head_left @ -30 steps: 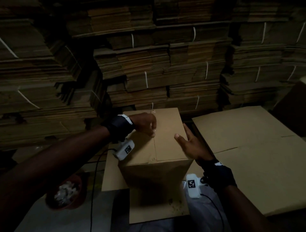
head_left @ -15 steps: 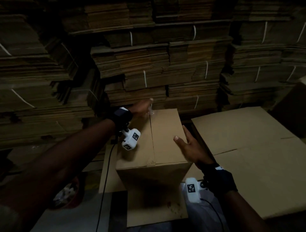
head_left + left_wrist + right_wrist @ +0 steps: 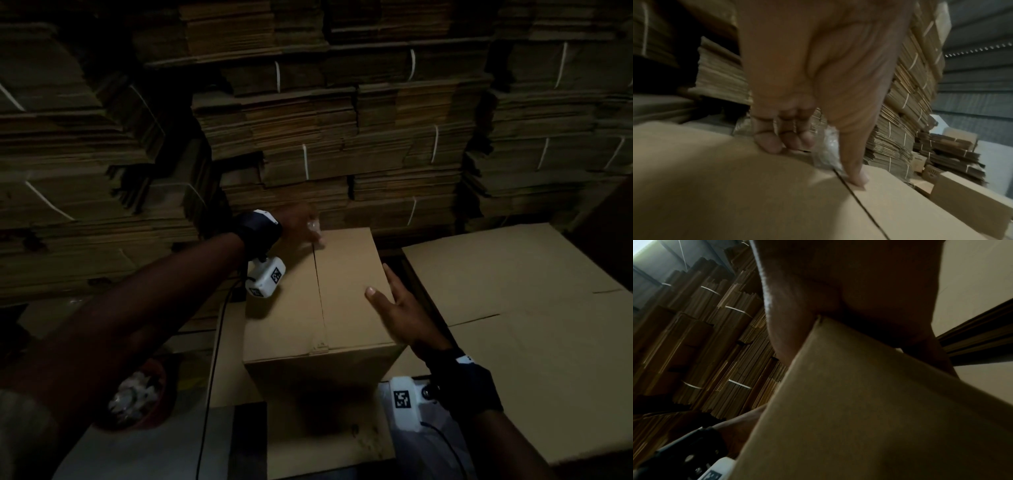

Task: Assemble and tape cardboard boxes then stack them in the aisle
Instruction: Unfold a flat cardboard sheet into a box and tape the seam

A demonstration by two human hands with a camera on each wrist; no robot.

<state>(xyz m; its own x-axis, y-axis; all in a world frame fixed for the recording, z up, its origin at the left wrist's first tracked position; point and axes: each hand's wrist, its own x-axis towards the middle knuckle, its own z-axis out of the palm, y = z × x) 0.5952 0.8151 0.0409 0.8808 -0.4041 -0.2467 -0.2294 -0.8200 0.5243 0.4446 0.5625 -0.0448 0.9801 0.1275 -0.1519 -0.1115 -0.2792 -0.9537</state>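
A brown cardboard box (image 3: 346, 291) stands upright in front of me, its top flaps closed along a centre seam (image 3: 318, 294). My left hand (image 3: 301, 228) is at the far end of that seam. Its fingers are curled around a crinkled strip of clear tape (image 3: 828, 151), and its thumb (image 3: 854, 170) presses down beside the seam (image 3: 859, 204). My right hand (image 3: 399, 308) rests on the box's right top edge, thumb on the top, straight fingers along the side. In the right wrist view the box edge (image 3: 859, 386) sits between thumb and fingers.
Strapped bundles of flattened cardboard (image 3: 342, 137) form a wall right behind the box. A large flat cardboard sheet (image 3: 531, 308) lies to the right. A red bowl (image 3: 137, 397) with white bits sits at lower left. More assembled boxes (image 3: 972, 203) show in the left wrist view.
My left hand has slid with the tape from the middle of the seam to the far edge of the box top. The right hand has stayed on the right edge.
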